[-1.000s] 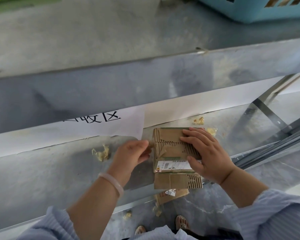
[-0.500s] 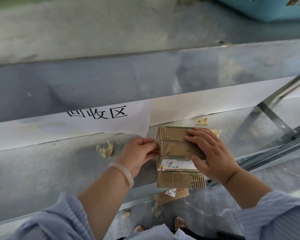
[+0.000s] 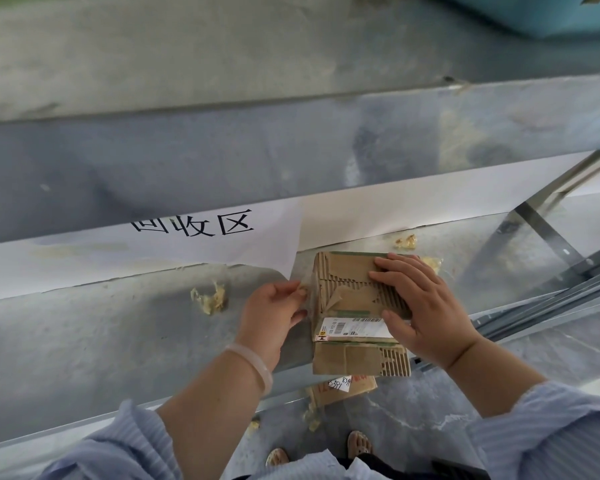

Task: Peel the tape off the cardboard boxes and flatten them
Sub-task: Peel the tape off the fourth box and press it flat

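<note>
Grey sheet-metal desk [image 3: 101, 341], broad and scuffed, filling most of the view. Along its far side, a long white paper sheet with black printed characters [image 3: 194, 233], one corner lifted just beside the work.

Toward the desk's front edge, right of centre: small brown cardboard box [image 3: 347, 285], already folded flat, near end reaching or just overhanging that edge. Likely to skid or tip off the front under a sideways pull stronger than the press from above. Also at risk: more of the outer paper layer tearing away with the tape, given a fast or steep pull. Surface badly skinned, with bare corrugated ribs in jagged bands across the top and at the near right corner. A loose triangular flap of facing near the left side, and green edging at the far rim.

Right hand [image 3: 426, 306] laid on the box, fingers straight and spread, thumb on the label, pressing down. Left hand [image 3: 271, 317] just left of the box, fingertips pinched together on the tape.

White barcode shipping label [image 3: 352, 329] across the box's middle, not yet removed; likely to shred rather than lift whole.

Thin clear tape strip [image 3: 308, 289], stretched from the pinch to the box's left edge, hard to make out; prone to snapping short and leaving a stub.

Yellowish crumpled tape wads [image 3: 210, 297] on the desk, left of and behind the box.
</note>
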